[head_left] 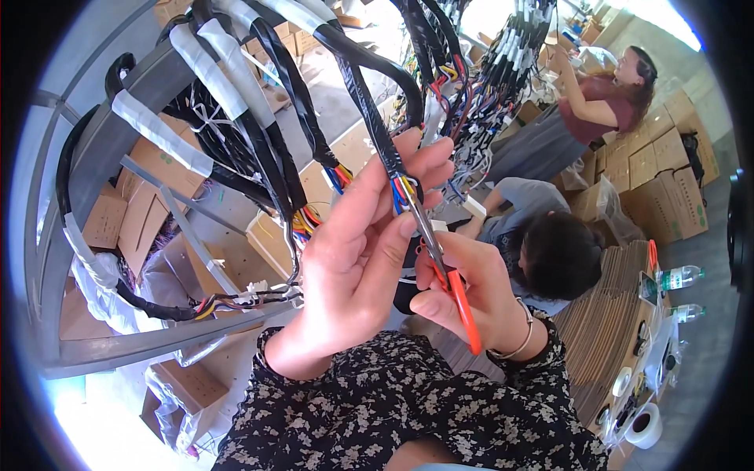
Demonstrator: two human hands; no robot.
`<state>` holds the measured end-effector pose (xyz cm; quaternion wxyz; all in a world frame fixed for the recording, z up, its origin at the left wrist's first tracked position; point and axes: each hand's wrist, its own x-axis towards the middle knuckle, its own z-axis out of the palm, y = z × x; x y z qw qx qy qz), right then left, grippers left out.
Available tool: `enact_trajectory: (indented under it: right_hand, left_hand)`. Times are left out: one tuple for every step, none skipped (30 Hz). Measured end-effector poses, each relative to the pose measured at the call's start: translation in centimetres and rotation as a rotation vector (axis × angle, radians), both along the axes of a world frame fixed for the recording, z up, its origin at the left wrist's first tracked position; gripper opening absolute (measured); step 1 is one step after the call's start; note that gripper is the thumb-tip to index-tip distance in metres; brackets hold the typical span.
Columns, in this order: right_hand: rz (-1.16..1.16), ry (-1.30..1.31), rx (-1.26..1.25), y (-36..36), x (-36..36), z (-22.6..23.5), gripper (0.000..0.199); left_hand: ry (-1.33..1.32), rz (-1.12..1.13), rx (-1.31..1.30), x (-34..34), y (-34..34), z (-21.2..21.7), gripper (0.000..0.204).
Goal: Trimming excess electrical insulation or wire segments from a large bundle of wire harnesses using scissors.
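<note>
In front of my chest, my left hand (363,243) has its fingers closed round the lower end of a wiring harness (367,110). Black tape wraps this harness, and red, yellow, blue and white wires come out of it at my fingertips. My right hand (471,282) grips a pair of scissors (463,310) by its orange handles. The metal blades point up and left and reach the coloured wires beside my left thumb. Whether the blades touch a wire cannot be made out. More black-taped harnesses (294,94) hang to the left of my hands.
A grey metal frame (157,341) carries the harnesses on the left. A person (526,228) sits low just beyond my right hand; another person (593,110) stands farther right near hanging cables. Stacked flat cardboard (601,322), boxes (667,188), bottles (680,278) and tape rolls (644,426) are at right.
</note>
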<state>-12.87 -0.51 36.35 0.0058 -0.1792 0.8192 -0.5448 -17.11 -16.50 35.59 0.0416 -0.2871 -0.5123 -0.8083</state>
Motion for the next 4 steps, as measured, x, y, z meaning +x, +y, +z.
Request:
enact_trajectory:
  right_hand:
    - [0.003,-0.031,-0.010,0.01,-0.09,0.07,0.048]
    - [0.003,-0.026,-0.009,0.02,-0.17,0.21,0.048]
    - [0.024,-0.041,0.002,0.05,-0.26,0.42,0.048]
    - [0.045,-0.059,0.013,0.06,-0.20,0.65,0.048]
  left_hand:
    - [0.006,0.004,0.012,-0.03,0.02,-0.09,0.052]
    - [0.012,0.006,0.024,-0.09,0.07,-0.23,0.052]
    - [0.016,0.002,0.047,-0.19,0.15,-0.47,0.054]
    - [0.018,-0.003,0.068,-0.17,0.23,-0.84,0.055]
